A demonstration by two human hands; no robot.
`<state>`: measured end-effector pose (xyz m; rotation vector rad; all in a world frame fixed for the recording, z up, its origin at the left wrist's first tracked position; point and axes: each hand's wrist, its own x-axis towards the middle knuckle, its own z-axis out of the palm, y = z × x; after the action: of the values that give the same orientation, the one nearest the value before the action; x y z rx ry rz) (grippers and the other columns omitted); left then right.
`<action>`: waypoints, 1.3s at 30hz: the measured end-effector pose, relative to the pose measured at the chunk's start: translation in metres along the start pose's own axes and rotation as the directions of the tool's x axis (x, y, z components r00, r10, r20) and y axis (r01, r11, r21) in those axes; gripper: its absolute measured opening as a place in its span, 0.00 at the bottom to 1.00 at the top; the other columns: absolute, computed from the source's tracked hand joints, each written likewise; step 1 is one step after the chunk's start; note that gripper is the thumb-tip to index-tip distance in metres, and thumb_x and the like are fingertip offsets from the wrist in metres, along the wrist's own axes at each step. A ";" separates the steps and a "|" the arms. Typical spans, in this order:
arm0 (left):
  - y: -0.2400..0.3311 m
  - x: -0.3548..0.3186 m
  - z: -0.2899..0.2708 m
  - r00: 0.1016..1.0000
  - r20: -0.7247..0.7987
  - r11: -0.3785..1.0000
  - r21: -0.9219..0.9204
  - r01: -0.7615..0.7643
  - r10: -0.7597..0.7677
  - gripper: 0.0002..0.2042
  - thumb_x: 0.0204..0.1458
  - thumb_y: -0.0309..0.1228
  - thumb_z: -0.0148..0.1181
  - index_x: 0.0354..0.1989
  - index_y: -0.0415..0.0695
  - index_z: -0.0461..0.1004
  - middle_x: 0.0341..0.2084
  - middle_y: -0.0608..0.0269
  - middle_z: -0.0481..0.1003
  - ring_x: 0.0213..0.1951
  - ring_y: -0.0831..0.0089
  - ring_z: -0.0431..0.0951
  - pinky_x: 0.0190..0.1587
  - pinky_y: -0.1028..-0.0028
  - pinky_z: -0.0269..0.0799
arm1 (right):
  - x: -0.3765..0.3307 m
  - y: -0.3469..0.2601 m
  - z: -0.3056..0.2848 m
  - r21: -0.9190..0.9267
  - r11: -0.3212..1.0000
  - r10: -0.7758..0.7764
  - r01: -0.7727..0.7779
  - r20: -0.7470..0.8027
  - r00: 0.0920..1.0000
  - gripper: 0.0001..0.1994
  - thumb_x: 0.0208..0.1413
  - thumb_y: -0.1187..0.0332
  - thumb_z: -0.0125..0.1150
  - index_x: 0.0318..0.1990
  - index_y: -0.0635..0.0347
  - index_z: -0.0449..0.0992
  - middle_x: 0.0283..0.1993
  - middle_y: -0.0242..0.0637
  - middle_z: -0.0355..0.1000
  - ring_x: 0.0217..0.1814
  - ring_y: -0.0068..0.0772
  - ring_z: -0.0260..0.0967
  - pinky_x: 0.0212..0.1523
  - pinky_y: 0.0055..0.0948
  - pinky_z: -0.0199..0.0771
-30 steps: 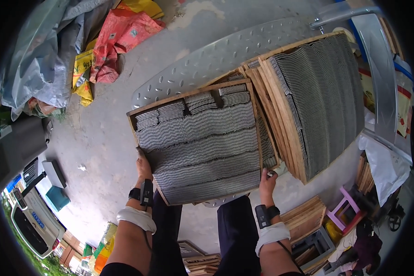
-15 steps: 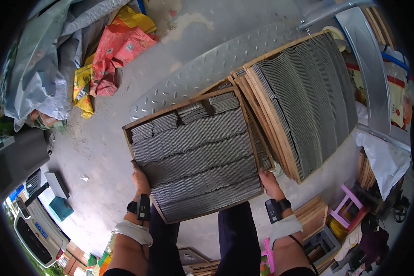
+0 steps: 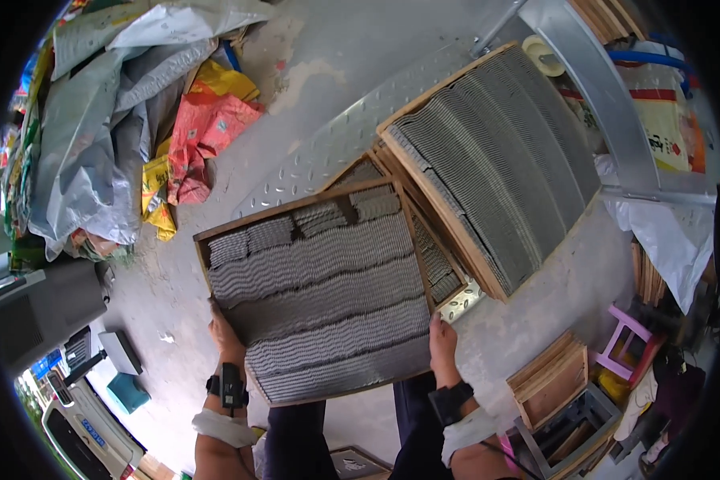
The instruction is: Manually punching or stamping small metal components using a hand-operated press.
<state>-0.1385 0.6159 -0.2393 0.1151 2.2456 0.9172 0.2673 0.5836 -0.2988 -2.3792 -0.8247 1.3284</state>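
Observation:
A shallow wooden tray (image 3: 296, 210) is held in front of my legs, tilted slightly in view. It is packed with wavy rows of thin grey pieces (image 3: 328, 292); their exact kind cannot be made out. My left hand (image 3: 226, 334) is closed round its left edge, fingers mostly hidden beneath. On the right edge, near the lower corner, my right hand (image 3: 443, 342) grips with its thumb on the side. Just beyond to the right stands a stack of similar trays (image 3: 450, 220), the top one full of the same pieces. Another filled tray (image 3: 438, 268) shows partly under the held one.
The stack rests by a metal tread-plate platform (image 3: 336, 132) with a grey metal rail (image 3: 628, 120) at right. Plastic sacks (image 3: 96, 160) are heaped at far left. Nearer right are empty wooden trays (image 3: 548, 380) and a pink stool (image 3: 622, 340). A person (image 3: 680, 392) is at the right edge.
My view has turned and shifted. The held tray has come slightly nearer to me, away from the stack, and more of the tread plate shows below it. Both hands keep their hold.

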 end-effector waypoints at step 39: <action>0.058 -0.659 -0.050 0.058 0.997 0.828 0.069 -0.557 -0.044 0.26 0.54 0.46 0.42 0.49 0.34 0.65 0.45 0.54 0.69 0.45 0.61 0.70 0.49 0.68 0.62 | -0.661 0.220 -0.287 0.903 0.378 0.880 -0.205 -0.281 0.384 0.30 0.51 0.44 0.40 0.32 0.67 0.75 0.32 0.57 0.70 0.40 0.56 0.68 0.43 0.41 0.65</action>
<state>0.3156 0.4171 0.2014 1.1084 0.9662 0.1821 0.3137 0.0130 0.1910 -2.1158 0.8985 0.4287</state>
